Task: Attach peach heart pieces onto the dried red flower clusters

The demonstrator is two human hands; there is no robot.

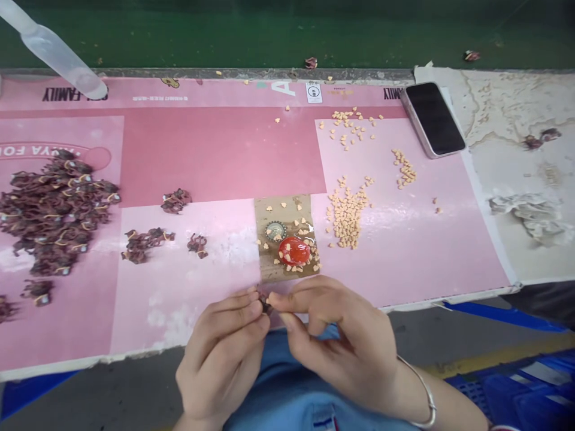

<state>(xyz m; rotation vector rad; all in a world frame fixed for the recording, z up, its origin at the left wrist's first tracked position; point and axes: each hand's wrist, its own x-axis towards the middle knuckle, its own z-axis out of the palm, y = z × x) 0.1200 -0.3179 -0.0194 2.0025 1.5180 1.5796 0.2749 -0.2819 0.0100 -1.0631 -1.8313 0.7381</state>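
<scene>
My left hand (220, 353) and my right hand (341, 341) meet at the table's near edge. Their fingertips pinch a small dark red-brown dried piece (265, 303), mostly hidden by the fingers. Just beyond them lies a tan cardboard scrap (283, 206) holding a glossy red dome-shaped object (293, 250), a metal bottle cap (275, 230) and scattered small tan heart-shaped pieces (299, 224). To the left is a large heap of dark dried clusters with yellow bands (54, 215). Loose tan pieces (345, 215) lie to the right.
A pink printed sheet (220, 155) covers the table, with small dark clumps (176, 200) on it. A smartphone (433, 118) lies at the back right, a translucent plastic tube (54, 51) crosses the back left, and a blue crate (516, 389) sits low right.
</scene>
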